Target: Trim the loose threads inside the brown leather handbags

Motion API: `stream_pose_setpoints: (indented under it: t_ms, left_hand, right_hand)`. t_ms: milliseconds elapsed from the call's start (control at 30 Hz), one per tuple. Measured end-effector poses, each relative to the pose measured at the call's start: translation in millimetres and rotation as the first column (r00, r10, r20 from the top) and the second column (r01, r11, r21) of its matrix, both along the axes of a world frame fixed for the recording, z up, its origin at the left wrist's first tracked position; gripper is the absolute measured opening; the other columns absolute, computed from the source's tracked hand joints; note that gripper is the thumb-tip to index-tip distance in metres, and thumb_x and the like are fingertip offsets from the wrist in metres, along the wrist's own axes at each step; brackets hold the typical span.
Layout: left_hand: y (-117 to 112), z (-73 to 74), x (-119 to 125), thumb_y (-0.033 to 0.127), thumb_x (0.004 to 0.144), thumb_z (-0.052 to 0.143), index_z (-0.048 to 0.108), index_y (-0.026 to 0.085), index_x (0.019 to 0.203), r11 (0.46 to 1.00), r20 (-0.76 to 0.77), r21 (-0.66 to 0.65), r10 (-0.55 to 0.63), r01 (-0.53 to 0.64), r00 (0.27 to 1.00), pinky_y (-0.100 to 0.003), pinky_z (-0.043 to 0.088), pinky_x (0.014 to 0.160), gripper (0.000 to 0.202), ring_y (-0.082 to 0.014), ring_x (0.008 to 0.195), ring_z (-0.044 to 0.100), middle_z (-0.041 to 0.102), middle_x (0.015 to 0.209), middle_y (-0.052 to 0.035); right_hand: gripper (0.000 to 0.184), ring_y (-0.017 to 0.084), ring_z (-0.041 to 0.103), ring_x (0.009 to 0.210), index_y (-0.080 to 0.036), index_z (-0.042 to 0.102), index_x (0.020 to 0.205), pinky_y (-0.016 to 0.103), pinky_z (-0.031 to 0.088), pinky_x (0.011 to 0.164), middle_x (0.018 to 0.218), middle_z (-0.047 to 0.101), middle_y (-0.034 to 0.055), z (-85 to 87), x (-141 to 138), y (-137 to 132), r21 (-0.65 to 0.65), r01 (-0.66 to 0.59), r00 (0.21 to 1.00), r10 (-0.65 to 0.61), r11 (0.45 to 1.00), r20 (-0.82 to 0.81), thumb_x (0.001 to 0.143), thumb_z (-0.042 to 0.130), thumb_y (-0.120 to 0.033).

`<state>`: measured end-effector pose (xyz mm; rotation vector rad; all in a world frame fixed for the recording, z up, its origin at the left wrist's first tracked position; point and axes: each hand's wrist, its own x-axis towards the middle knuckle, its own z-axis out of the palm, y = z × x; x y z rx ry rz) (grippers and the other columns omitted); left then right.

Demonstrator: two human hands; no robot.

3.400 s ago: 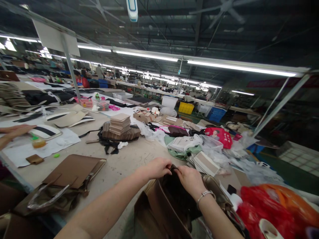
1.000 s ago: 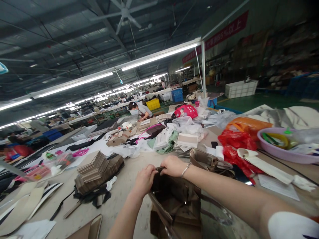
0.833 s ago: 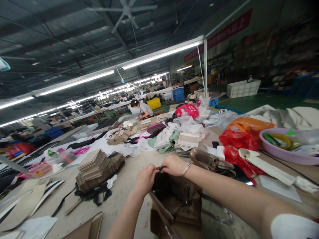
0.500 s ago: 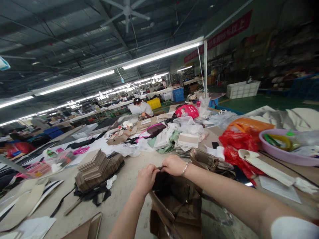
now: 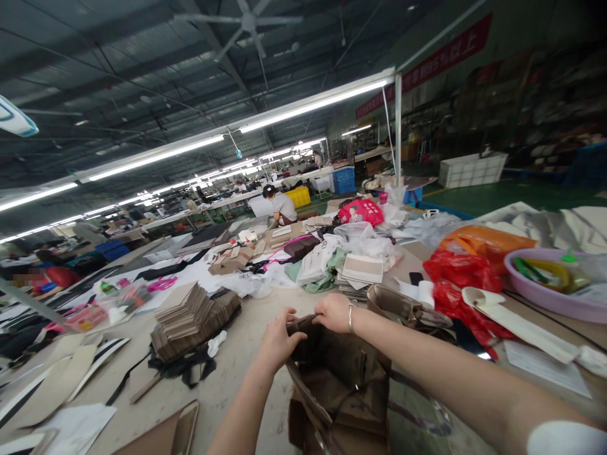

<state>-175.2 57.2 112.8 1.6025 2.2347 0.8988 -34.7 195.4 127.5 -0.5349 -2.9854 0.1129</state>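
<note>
A brown handbag [image 5: 351,404] stands on the worktable in front of me, its mouth gaping and its dark inside showing. My right hand [image 5: 334,312], with a bracelet at the wrist, pinches the far edge of the bag's mouth. At the far left corner of that edge is my left hand [image 5: 279,336], thumb and fingers apart, close against the rim. Whether its fingertips touch the bag I cannot tell. Just beyond my right wrist lies a second brown bag [image 5: 393,306] with metal fittings.
Stacked brown pieces [image 5: 194,319] lie to the left on black strips. Cream cut pieces [image 5: 52,385] are at far left. Red plastic bags [image 5: 462,278] and a lilac basin [image 5: 545,300] stand right. A person [image 5: 281,205] sits farther back.
My left hand has loosened its pinch on the bag's edge, thumb and fingers spreading apart. My right hand keeps its hold. The whole view has shifted slightly.
</note>
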Motion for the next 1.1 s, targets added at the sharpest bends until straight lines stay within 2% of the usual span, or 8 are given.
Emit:
stream_pose_setpoints:
  t_ms: [100, 233, 433, 633, 700, 833, 967, 1100]
  left_hand:
    - [-3, 1.9, -1, 0.012, 0.064, 0.065, 0.046, 0.021, 0.105, 1.0, 0.052, -0.001, -0.009, 0.009, 0.999, -0.029, 0.041, 0.079, 0.046, -0.0166, 0.088, 0.059, 0.065, 0.095, -0.0026]
    - [-7, 8.4, -7, 0.007, 0.067, 0.055, 0.044, 0.021, 0.102, 0.996, 0.095, -0.04, -0.077, 0.081, 0.993, -0.026, 0.041, 0.071, 0.039, -0.0133, 0.075, 0.059, 0.065, 0.079, 0.0029]
    - [-10, 14.9, -19, 0.007, 0.066, 0.052, 0.045, 0.02, 0.089, 0.993, 0.052, -0.08, -0.086, 0.089, 0.995, -0.023, 0.039, 0.064, 0.027, -0.0124, 0.067, 0.055, 0.06, 0.067, 0.0059]
    - [-11, 14.3, -15, 0.009, 0.068, 0.051, 0.045, 0.02, 0.089, 0.993, 0.077, -0.074, -0.089, 0.095, 0.993, -0.022, 0.039, 0.06, 0.025, -0.0117, 0.064, 0.054, 0.059, 0.065, 0.0062]
    - [-12, 12.7, -15, 0.009, 0.068, 0.051, 0.047, 0.02, 0.088, 0.994, 0.087, -0.041, -0.096, 0.099, 0.992, -0.023, 0.041, 0.063, 0.024, -0.0119, 0.066, 0.056, 0.06, 0.069, 0.0052]
    - [-15, 10.0, -16, 0.01, 0.069, 0.055, 0.053, 0.02, 0.091, 0.992, 0.116, 0.061, -0.121, 0.115, 0.986, -0.027, 0.044, 0.078, 0.024, -0.0137, 0.083, 0.058, 0.063, 0.092, -0.0002]
    - [-18, 8.7, -13, 0.011, 0.069, 0.058, 0.059, 0.02, 0.078, 0.98, 0.029, 0.162, -0.124, 0.118, 0.992, -0.03, 0.041, 0.091, 0.013, -0.0165, 0.102, 0.053, 0.059, 0.106, -0.0033]
    - [-19, 8.4, -10, 0.011, 0.07, 0.057, 0.061, 0.02, 0.077, 0.98, -0.036, 0.154, -0.122, 0.126, 0.992, -0.031, 0.041, 0.093, 0.012, -0.0167, 0.107, 0.051, 0.057, 0.111, -0.004]
  right_hand:
    - [0.037, 0.02, 0.061, 0.077, -0.022, 0.07, 0.084, 0.025, 0.039, 0.058, 0.079, 0.069, 0.0071, -1.7, -1, 0, -0.012, 0.008, 1.0, -0.008, 1.0, 0.002, 0.083, 0.043, -0.047]
    - [0.036, 0.02, 0.061, 0.076, -0.023, 0.07, 0.085, 0.025, 0.039, 0.058, 0.08, 0.069, 0.0067, -1.9, -3, -2, -0.032, 0.013, 1.0, -0.013, 0.999, 0.007, 0.083, 0.043, -0.047]
    - [0.042, 0.018, 0.06, 0.072, -0.024, 0.071, 0.082, 0.024, 0.037, 0.056, 0.076, 0.069, 0.0054, 5.7, -1, -7, -0.079, -0.008, 1.0, 0.009, 0.997, 0.013, 0.083, 0.041, -0.054]
    - [0.049, 0.017, 0.06, 0.071, -0.03, 0.069, 0.086, 0.023, 0.032, 0.053, 0.074, 0.068, 0.0001, 7.5, 6, -5, -0.141, -0.08, 0.996, 0.074, 0.987, -0.051, 0.068, 0.05, -0.071]
    - [0.046, 0.016, 0.06, 0.072, -0.03, 0.069, 0.087, 0.022, 0.032, 0.053, 0.075, 0.068, -0.0006, 5.2, 4, -5, -0.157, -0.097, 0.994, 0.088, 0.983, -0.061, 0.072, 0.047, -0.068]
    - [0.04, 0.016, 0.059, 0.068, -0.027, 0.07, 0.082, 0.023, 0.032, 0.053, 0.073, 0.068, 0.0012, -0.8, -4, -6, -0.116, -0.066, 0.998, 0.064, 0.991, -0.023, 0.081, 0.043, -0.057]
    - [0.035, 0.017, 0.06, 0.07, -0.026, 0.07, 0.081, 0.024, 0.035, 0.055, 0.076, 0.069, 0.003, -3.3, -7, -6, -0.062, -0.05, 0.999, 0.049, 0.997, -0.006, 0.082, 0.044, -0.049]
    - [0.034, 0.019, 0.061, 0.074, -0.025, 0.071, 0.083, 0.025, 0.039, 0.059, 0.079, 0.069, 0.0054, -3.0, -9, -6, -0.019, -0.044, 0.999, 0.044, 0.999, 0.008, 0.083, 0.044, -0.045]
